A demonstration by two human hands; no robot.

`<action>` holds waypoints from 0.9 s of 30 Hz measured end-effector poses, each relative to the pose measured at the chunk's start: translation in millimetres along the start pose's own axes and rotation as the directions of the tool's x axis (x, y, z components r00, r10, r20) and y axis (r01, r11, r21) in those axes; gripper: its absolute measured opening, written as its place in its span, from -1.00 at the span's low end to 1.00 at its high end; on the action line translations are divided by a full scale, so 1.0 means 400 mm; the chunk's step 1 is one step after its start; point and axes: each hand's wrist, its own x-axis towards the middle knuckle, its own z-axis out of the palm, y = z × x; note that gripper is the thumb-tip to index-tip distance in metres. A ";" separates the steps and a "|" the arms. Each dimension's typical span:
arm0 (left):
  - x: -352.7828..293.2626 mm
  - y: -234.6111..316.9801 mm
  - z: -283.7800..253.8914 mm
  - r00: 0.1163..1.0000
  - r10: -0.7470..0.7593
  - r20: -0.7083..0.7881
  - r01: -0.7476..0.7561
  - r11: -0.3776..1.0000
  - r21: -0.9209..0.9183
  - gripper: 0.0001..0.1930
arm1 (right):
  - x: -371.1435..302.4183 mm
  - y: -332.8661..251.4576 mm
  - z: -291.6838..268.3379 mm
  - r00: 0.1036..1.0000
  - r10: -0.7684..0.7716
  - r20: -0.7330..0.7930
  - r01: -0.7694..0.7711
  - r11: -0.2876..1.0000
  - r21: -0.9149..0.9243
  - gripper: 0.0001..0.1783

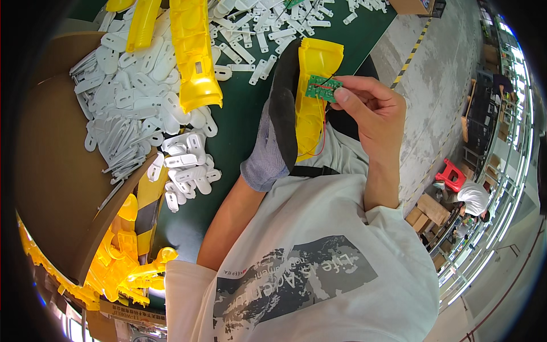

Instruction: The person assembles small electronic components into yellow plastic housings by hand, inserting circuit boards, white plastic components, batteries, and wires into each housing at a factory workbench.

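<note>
My left hand (pixel 273 128), in a grey and black work glove, is closed along the left side of a yellow plastic shell (pixel 307 122). The shell stands lengthwise in front of my body, its hollow side showing. In my bare right hand (pixel 373 108), a small green circuit board (pixel 322 88) is pinched between thumb and fingers. The board hangs over the upper part of the shell. Thin red, yellow and black wires run from it, and the red one curves down along the shell.
Many white plastic pieces (pixel 134 108) lie heaped on a dark green table (pixel 239 97) beside a brown cardboard box (pixel 51 114). More yellow shells (pixel 196 57) rest on the heap, with yellow parts (pixel 122 256) at lower left. People work near a red stool (pixel 451 175) at far right.
</note>
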 end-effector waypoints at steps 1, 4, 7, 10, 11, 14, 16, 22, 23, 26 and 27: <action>0.003 -0.008 -0.003 1.000 0.025 -0.012 -0.024 0.999 0.022 -0.30 | 0.000 0.001 0.000 1.000 -0.002 0.008 0.003 1.000 -0.013 -0.78; 0.003 -0.013 -0.008 0.999 0.031 -0.010 -0.031 0.998 0.049 -0.28 | 0.000 0.003 -0.010 1.000 0.008 0.020 -0.007 1.000 -0.021 -0.79; -0.003 0.003 0.001 1.000 0.001 -0.002 -0.001 1.000 0.028 -0.29 | 0.001 0.007 -0.021 0.998 0.005 0.057 -0.006 1.000 0.021 -0.78; -0.001 0.016 0.009 1.000 -0.004 0.008 0.004 1.000 0.012 -0.30 | 0.004 0.012 -0.018 1.000 0.018 0.007 -0.018 1.000 0.007 -0.78; 0.000 0.018 0.010 1.000 0.003 0.011 -0.003 1.000 0.024 -0.31 | 0.005 0.016 -0.019 1.000 0.018 0.008 -0.018 1.000 0.006 -0.78; 0.005 0.004 0.004 0.999 0.043 -0.019 -0.044 0.997 -0.070 -0.43 | 0.006 0.022 -0.021 1.000 -0.002 0.002 0.002 1.000 -0.001 -0.77; -0.001 0.012 0.001 1.000 0.029 0.004 -0.029 0.998 -0.062 -0.45 | 0.008 0.021 -0.018 1.000 0.005 -0.011 -0.005 1.000 -0.004 -0.78; -0.001 0.001 -0.004 1.000 0.028 0.003 -0.028 1.000 -0.003 -0.51 | 0.002 0.009 -0.018 1.000 -0.007 -0.018 0.006 0.999 -0.053 -0.78; -0.001 -0.001 -0.003 0.999 0.033 -0.008 -0.033 0.999 0.007 -0.52 | 0.001 0.008 -0.017 1.000 -0.009 -0.021 0.008 0.999 -0.053 -0.78; -0.017 -0.012 -0.022 0.993 -0.118 0.003 0.118 0.992 0.041 -0.51 | -0.001 0.007 -0.014 0.999 -0.036 -0.011 0.036 0.999 -0.032 -0.77; -0.016 -0.014 -0.022 0.993 -0.117 0.005 0.117 0.992 0.042 -0.51 | -0.003 0.010 -0.012 1.000 -0.017 -0.022 0.016 0.998 -0.054 -0.77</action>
